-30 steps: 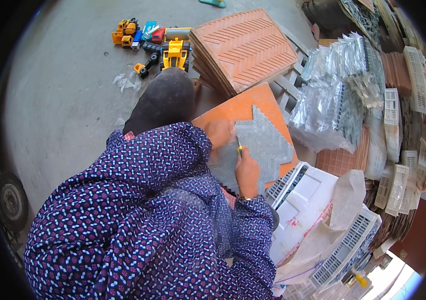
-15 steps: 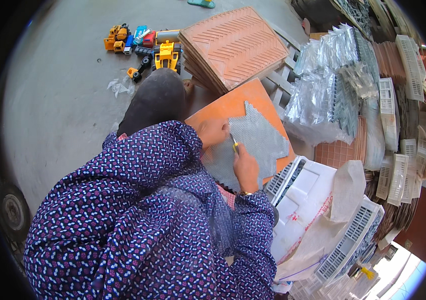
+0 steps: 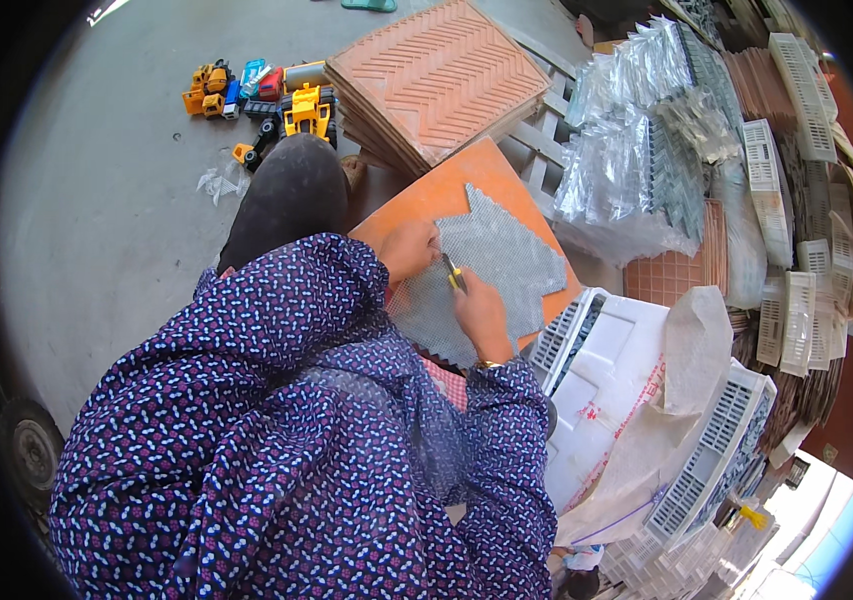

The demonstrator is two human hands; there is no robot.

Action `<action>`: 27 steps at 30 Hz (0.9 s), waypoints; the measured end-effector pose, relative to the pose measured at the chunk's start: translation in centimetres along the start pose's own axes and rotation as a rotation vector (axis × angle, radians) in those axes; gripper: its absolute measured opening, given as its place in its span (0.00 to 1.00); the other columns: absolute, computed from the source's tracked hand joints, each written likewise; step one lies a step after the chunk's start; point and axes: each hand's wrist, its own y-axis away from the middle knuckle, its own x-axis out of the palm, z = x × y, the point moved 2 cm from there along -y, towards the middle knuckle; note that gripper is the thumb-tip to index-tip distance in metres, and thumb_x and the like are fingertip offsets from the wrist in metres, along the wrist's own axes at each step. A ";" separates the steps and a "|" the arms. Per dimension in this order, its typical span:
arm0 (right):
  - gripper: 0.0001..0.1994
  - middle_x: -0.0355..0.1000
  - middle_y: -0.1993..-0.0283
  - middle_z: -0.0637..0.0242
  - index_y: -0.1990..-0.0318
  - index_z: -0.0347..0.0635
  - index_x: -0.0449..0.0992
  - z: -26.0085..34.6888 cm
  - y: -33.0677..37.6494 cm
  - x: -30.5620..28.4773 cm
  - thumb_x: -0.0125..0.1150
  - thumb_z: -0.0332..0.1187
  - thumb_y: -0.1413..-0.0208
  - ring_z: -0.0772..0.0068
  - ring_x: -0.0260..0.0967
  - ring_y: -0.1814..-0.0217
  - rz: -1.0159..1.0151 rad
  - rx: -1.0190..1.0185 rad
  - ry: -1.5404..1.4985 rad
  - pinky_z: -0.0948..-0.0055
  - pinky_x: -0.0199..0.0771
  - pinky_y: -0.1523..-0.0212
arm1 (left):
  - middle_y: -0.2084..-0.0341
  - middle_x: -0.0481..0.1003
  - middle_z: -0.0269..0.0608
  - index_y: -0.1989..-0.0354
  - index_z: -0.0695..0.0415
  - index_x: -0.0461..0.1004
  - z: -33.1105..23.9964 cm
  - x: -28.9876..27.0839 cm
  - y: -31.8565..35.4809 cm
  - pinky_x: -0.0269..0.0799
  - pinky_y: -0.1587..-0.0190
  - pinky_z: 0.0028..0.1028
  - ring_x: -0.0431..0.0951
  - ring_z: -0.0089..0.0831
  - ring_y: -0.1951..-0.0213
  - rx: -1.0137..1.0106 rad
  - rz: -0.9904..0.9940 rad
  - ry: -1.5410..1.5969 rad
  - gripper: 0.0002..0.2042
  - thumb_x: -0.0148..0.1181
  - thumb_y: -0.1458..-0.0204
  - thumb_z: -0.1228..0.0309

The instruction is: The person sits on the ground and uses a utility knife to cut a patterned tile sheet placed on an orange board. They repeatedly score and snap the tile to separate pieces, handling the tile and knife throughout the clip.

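Note:
A sheet of grey mesh tiles (image 3: 517, 250) with a zigzag outline lies on an orange board (image 3: 487, 165) in front of me. In my right hand (image 3: 483, 318), low over the mesh, is a small knife-like tool (image 3: 457, 278) with a yellow and black handle. Its thin tip points away from me, toward my left hand. My left hand (image 3: 410, 250) rests at the sheet's left edge with its fingers pinched together. Whatever those fingers hold is too small or too hidden to name.
Beyond the board stands a stack of ribbed terracotta-coloured panels (image 3: 437, 75). Toy trucks (image 3: 307, 110) sit on the floor at far left. Plastic-wrapped tile sheets (image 3: 607, 160) are piled at right, near white crates (image 3: 712, 450) and a white foam box lid (image 3: 607, 370).
The whole view has shifted, so the surroundings sit a little farther left and higher. Both hands stay over the mesh, having shifted slightly toward me along it, tool still in the right.

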 end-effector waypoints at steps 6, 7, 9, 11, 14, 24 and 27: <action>0.16 0.69 0.78 0.58 0.52 0.38 0.67 -1.1 -0.1 0.3 0.50 0.26 0.49 0.63 0.68 0.80 0.121 0.158 -0.378 0.67 0.67 0.79 | 0.79 0.72 0.48 0.77 0.60 0.71 0.7 0.3 0.0 0.66 0.71 0.36 0.73 0.43 0.73 0.032 -0.014 -0.011 0.06 0.59 0.60 0.71; 0.16 0.68 0.80 0.61 0.51 0.37 0.66 -0.3 -0.1 -0.4 0.49 0.26 0.48 0.69 0.67 0.82 0.240 0.297 -0.514 0.70 0.66 0.81 | 0.79 0.72 0.48 0.77 0.59 0.72 0.9 0.2 0.1 0.66 0.70 0.36 0.73 0.44 0.73 0.028 -0.016 -0.010 0.06 0.59 0.61 0.70; 0.14 0.68 0.80 0.65 0.52 0.36 0.66 -0.2 -0.3 -0.8 0.48 0.26 0.47 0.76 0.66 0.82 0.284 0.312 -0.547 0.76 0.65 0.83 | 0.79 0.72 0.47 0.77 0.59 0.72 0.4 0.1 0.0 0.66 0.69 0.37 0.73 0.44 0.72 0.038 -0.010 -0.003 0.06 0.58 0.61 0.69; 0.14 0.67 0.81 0.66 0.51 0.35 0.65 -0.2 -0.5 -0.8 0.47 0.27 0.46 0.78 0.65 0.83 0.310 0.333 -0.594 0.78 0.65 0.84 | 0.78 0.72 0.47 0.77 0.59 0.72 0.3 0.2 0.0 0.66 0.69 0.37 0.73 0.44 0.71 0.009 0.015 0.012 0.06 0.58 0.61 0.69; 0.16 0.67 0.81 0.65 0.49 0.35 0.63 -0.4 -0.5 -0.6 0.47 0.27 0.46 0.76 0.65 0.84 0.332 0.363 -0.676 0.77 0.65 0.83 | 0.78 0.72 0.47 0.78 0.59 0.71 0.4 0.1 0.1 0.66 0.69 0.37 0.73 0.44 0.71 -0.017 0.019 0.008 0.06 0.57 0.61 0.70; 0.18 0.69 0.76 0.61 0.47 0.34 0.60 -0.8 0.3 0.6 0.47 0.28 0.46 0.74 0.68 0.78 0.354 0.388 -0.896 0.75 0.71 0.77 | 0.79 0.72 0.46 0.78 0.59 0.71 0.3 -0.1 0.2 0.66 0.69 0.37 0.73 0.43 0.72 -0.004 0.021 0.028 0.06 0.58 0.61 0.69; 0.21 0.69 0.73 0.61 0.45 0.34 0.57 -1.0 0.9 1.1 0.46 0.27 0.47 0.73 0.69 0.74 0.357 0.324 -0.926 0.75 0.72 0.74 | 0.79 0.72 0.46 0.78 0.58 0.71 0.4 -0.1 0.2 0.66 0.70 0.36 0.73 0.43 0.72 0.000 0.025 0.007 0.06 0.59 0.61 0.70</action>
